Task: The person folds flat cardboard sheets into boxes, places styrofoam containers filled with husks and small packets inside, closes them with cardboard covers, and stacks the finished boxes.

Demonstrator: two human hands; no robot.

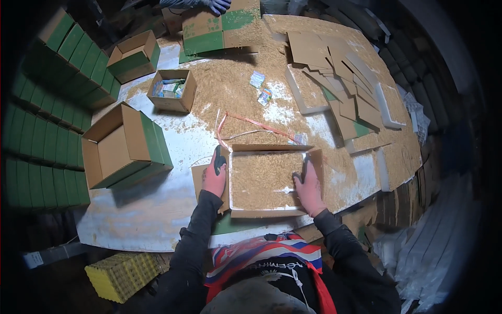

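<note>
Right in front of me an open cardboard box [270,214] holds a white foam liner [230,180] filled with wood shavings or sawdust [262,172]. My left hand [215,174], in a pink glove with dark fingertips, grips the box's left wall. On the opposite side my right hand [310,186], gloved alike, holds the right wall, its thumb reaching over the filling. A small white piece [287,190] lies on the filling beside that thumb. Loops of pink strap [259,125] lie just beyond the box.
Open green-and-brown boxes [125,147] stand at left, before stacked green boxes [47,145]. A small carton [172,102] contains printed packets. Flat cardboard pieces [345,78] and foam slabs [306,92] lie at right. Across the shavings-covered table [157,212], another person's gloved hand [217,6] touches a large box [219,27].
</note>
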